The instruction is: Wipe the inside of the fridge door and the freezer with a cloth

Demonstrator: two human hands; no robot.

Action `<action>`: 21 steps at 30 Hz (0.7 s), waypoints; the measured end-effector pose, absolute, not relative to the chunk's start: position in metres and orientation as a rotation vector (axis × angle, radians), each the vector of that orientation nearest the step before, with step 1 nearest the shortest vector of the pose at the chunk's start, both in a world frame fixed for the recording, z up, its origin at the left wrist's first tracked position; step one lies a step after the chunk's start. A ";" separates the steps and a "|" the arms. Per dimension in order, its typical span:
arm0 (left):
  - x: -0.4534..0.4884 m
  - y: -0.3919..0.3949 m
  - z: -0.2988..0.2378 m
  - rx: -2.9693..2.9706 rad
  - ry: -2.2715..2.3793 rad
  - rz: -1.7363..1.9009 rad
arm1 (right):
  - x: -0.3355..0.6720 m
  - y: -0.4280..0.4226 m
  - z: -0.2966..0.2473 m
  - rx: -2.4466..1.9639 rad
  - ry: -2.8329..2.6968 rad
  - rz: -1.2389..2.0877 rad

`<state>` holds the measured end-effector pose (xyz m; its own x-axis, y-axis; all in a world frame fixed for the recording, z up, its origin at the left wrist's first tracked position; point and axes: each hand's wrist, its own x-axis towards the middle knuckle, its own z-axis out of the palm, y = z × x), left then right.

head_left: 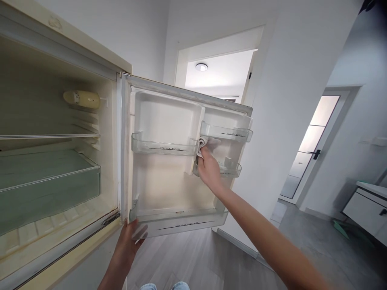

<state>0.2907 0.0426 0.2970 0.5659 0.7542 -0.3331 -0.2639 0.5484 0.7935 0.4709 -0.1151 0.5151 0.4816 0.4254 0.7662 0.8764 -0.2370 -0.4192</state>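
The refrigerator door stands wide open, its inner side facing me. My right hand is closed on a white cloth, held against the divider between the left door shelf and the right-hand shelves. Just above the cloth is the upper right door shelf; the lower right door shelf is partly hidden behind my hand. Down at the hinge-side corner, my left hand grips the door's bottom edge beside the clear bottom shelf. Its fingers are partly seen through the plastic.
On the left is the refrigerator's yellowed interior, with a glass shelf, a greenish drawer and a lamp housing. A white wall stands behind the door. A white cabinet is at far right.
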 end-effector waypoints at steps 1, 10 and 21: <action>0.291 0.042 0.297 0.766 0.729 0.674 | 0.475 -0.113 0.520 -1.893 -1.103 -0.609; 0.295 0.044 0.292 0.764 0.705 0.674 | 0.523 -0.116 0.538 -2.150 -1.180 -0.575; 0.302 0.047 0.285 0.780 0.697 0.689 | 0.568 -0.138 0.544 -2.315 -0.774 -0.620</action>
